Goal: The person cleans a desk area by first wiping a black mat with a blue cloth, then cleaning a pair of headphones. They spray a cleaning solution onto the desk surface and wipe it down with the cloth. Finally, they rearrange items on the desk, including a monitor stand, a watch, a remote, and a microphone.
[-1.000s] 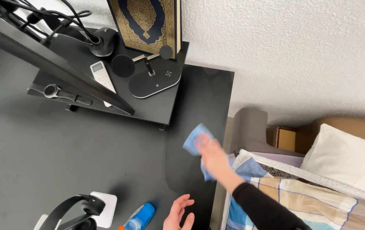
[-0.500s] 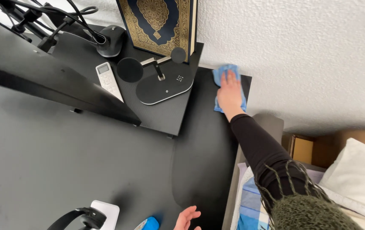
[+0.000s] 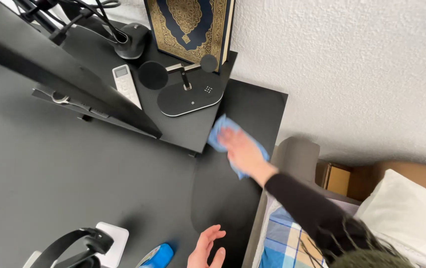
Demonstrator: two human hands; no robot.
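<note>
A right hand [image 3: 240, 151] lies flat with fingers spread on a blue cloth [image 3: 221, 130], pressing it against a black bench [image 3: 74, 173], just beside the front corner of a low black riser shelf [image 3: 193, 131] at the hand's 11 o'clock. The flat palm spreads pressure across the cloth. The left hand [image 3: 207, 250] rests open and empty on the bench at 6 o'clock, seemingly steadying the body. On the riser stand an ornate dark book [image 3: 189, 25] leaning on the wall, a black charging stand [image 3: 188, 97] and a white remote [image 3: 126, 84]. White textured wall at 2 o'clock; a bed with a white pillow [image 3: 406, 208] at 4 o'clock.
</note>
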